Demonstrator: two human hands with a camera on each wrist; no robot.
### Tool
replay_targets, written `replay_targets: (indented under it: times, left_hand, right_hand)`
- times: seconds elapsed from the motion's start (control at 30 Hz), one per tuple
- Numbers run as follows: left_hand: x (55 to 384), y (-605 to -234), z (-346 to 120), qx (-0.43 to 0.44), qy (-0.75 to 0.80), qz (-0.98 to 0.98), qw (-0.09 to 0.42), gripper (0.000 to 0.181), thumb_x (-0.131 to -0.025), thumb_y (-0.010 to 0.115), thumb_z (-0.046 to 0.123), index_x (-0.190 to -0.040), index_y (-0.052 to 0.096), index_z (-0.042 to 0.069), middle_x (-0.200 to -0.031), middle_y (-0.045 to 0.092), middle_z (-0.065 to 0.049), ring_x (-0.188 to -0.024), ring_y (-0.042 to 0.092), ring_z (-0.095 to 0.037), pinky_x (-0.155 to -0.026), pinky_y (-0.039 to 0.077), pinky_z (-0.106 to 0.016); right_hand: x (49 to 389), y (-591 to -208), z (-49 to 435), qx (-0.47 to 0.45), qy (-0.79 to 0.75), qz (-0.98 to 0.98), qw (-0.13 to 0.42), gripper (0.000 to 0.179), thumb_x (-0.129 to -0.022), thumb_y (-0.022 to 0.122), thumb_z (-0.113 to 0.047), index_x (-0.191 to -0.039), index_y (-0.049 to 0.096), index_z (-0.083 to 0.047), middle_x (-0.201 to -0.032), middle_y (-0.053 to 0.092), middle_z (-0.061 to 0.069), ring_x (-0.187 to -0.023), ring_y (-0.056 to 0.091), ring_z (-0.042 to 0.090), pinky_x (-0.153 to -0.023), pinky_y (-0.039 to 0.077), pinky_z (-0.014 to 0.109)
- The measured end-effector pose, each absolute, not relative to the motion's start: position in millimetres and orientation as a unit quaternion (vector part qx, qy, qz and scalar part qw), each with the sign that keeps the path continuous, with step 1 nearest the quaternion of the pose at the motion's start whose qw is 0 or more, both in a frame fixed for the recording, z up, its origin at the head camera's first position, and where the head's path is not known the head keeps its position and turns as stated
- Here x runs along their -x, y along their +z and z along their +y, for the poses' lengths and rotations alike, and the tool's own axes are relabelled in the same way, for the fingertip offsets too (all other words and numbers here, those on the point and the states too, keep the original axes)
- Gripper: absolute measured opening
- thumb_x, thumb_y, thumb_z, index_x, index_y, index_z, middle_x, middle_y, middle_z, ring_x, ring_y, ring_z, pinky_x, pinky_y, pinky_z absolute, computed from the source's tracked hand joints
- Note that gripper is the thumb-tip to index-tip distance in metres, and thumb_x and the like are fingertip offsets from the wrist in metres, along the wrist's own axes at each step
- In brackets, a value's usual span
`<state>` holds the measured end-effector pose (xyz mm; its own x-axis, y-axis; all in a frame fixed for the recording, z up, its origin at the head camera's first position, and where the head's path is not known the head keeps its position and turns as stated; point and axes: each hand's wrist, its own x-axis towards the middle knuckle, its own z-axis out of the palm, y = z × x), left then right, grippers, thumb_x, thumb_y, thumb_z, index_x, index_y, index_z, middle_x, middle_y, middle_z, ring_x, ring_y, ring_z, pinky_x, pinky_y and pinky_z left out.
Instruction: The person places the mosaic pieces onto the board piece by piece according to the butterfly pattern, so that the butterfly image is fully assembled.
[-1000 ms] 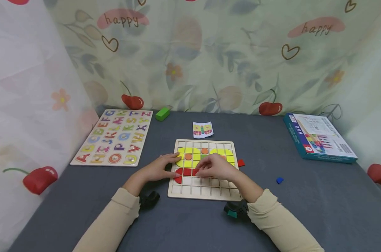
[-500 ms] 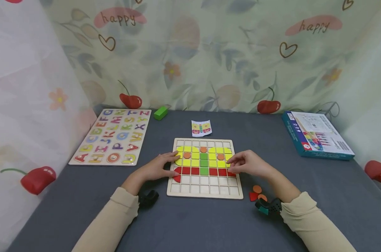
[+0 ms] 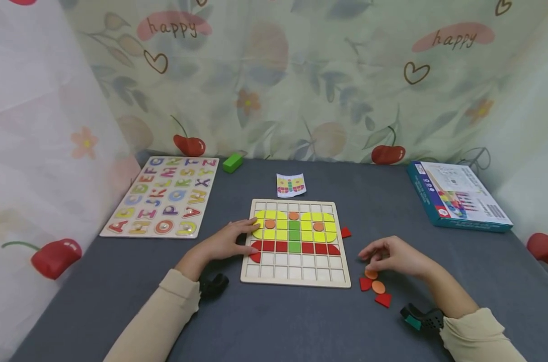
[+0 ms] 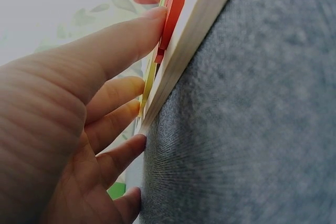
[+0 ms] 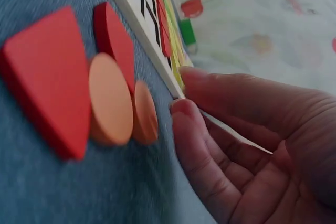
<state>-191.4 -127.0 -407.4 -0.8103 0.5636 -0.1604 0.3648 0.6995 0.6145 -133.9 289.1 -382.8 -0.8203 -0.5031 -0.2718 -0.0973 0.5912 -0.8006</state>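
Note:
A wooden grid board (image 3: 280, 274) carries flat yellow, orange, green and red pieces. My left hand (image 3: 226, 241) rests on its left edge, fingers extended; in the left wrist view the thumb touches a red piece (image 4: 175, 17) there. To the right of the board, my right hand (image 3: 398, 256) is just beyond the loose pieces. In the right wrist view its thumb and index finger stand slightly apart with nothing between them. Below it lie two orange discs (image 5: 110, 98) and two red pieces (image 5: 52, 77) with straight edges and corners.
Another red piece (image 3: 345, 232) lies against the board's right side. Behind the board is a picture card (image 3: 291, 185). An alphabet board (image 3: 160, 198) and a green block (image 3: 233, 163) stand at back left, a teal box (image 3: 459, 196) at back right.
My right hand has gone from the middle of the board to its right edge, then off to the loose pieces. The red row's right end is now uncovered. My left hand stays put.

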Motion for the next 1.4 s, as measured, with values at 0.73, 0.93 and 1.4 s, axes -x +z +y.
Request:
replay_targets:
  times: [0.73,0.93,1.4]
  left_hand:
    - [192.4,-408.9,-127.1,-0.259,0.291,0.905,0.172,0.071,-0.083,0.068,0.041,-0.143,0.039,0.014,-0.155,0.025,-0.002,-0.145,0.015,-0.025,-0.117,0.005,-0.050]
    - [192.6,-409.8,-127.4,-0.260,0.289,0.906,0.169,0.071,-0.083,0.068,0.040,-0.142,0.040,0.013,-0.155,0.025,-0.003,-0.145,0.016,-0.026,-0.117,0.005,-0.051]
    - [191.8,-408.5,-126.7,-0.257,0.288,0.906,0.171,0.071,-0.083,0.068,0.040,-0.143,0.040,0.014,-0.155,0.025,-0.003,-0.145,0.016,-0.025,-0.117,0.005,-0.051]
  right_hand:
    - [128.7,-391.4,303.3,0.201,-0.402,0.854,0.261,0.024,-0.086,0.066,-0.018,-0.099,0.061,0.002,-0.081,0.058,0.006,-0.067,0.053,0.009,-0.060,0.046,0.021]
    - [138.4,-391.3,300.4,0.194,-0.423,0.845,0.265,0.024,-0.089,0.063,-0.017,-0.100,0.061,0.004,-0.086,0.064,0.007,-0.069,0.056,0.009,-0.065,0.051,0.023]
    - [169.5,-391.9,256.6,0.174,-0.453,0.828,0.281,0.027,-0.089,0.063,-0.018,-0.103,0.060,0.005,-0.088,0.064,0.005,-0.073,0.058,0.013,-0.069,0.053,0.026]
